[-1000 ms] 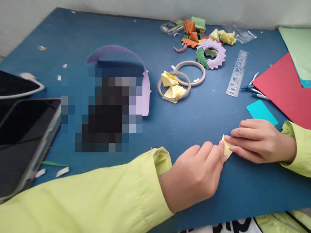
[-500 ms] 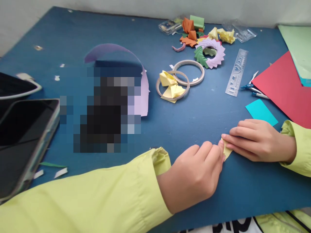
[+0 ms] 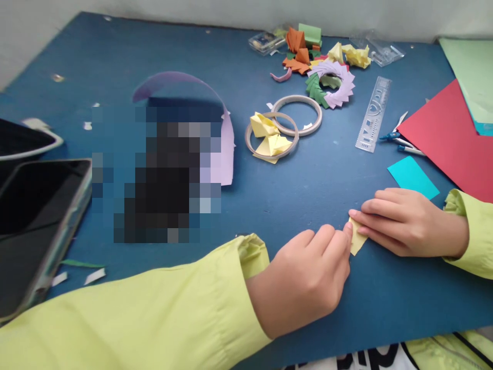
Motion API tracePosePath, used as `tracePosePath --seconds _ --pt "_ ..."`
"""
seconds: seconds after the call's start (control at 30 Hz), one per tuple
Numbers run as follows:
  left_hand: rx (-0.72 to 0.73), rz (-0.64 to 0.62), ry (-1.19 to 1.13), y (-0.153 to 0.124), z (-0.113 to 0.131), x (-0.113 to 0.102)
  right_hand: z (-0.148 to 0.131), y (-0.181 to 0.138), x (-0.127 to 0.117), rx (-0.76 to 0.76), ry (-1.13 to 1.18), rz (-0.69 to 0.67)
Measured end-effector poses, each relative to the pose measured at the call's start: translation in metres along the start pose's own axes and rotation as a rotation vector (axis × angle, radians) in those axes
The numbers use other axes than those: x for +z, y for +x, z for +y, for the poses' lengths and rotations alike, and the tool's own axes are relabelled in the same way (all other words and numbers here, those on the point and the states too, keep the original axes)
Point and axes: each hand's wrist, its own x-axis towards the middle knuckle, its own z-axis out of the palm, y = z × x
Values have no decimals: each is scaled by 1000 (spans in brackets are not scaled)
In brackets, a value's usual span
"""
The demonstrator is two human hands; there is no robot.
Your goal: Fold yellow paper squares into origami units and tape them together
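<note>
Blue tabletop (image 3: 173, 293), lightly scuffed, runs back to a pale wall (image 3: 200, 10). Curled smooth lilac strip (image 3: 228, 133) at left. Two overlapping round rings, front ring (image 3: 247, 139) with creased yellow pieces (image 3: 271, 145), back ring (image 3: 319, 110). Left hand (image 3: 304, 272) narrow, fingertips pinching left edge of small folded yellow paper (image 3: 358, 243). Clear plastic ruler (image 3: 373, 115) behind. Right hand (image 3: 408, 221) also narrow, gripping same paper's right side; top corner, exposed one second ago, now under its fingertips. Flat teal paper (image 3: 414, 177), then big red sheet (image 3: 454, 139).
</note>
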Motion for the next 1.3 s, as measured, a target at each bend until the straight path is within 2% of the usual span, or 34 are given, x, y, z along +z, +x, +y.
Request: tracePosePath --seconds 0.63,0.7,0.83,0.9,1.17,1.3 --pt "44 -72 -26 1 -3 -2 -2 -1 0 -33 -91 -23" --pt "-25 -61 -101 0 -4 -1 -1 -1 -1 -50 -97 -29" --pt "-283 6 -322 1 -7 1 -1 0 -1 -58 -76 -45" --pt "-333 27 -356 2 -8 2 -1 0 -1 -58 -65 -39" --pt "-87 -15 -167 -2 -6 -3 -1 -1 -1 -42 -77 -38" --pt "-26 42 -177 -6 -5 -9 0 -1 -1 -61 -76 -49"
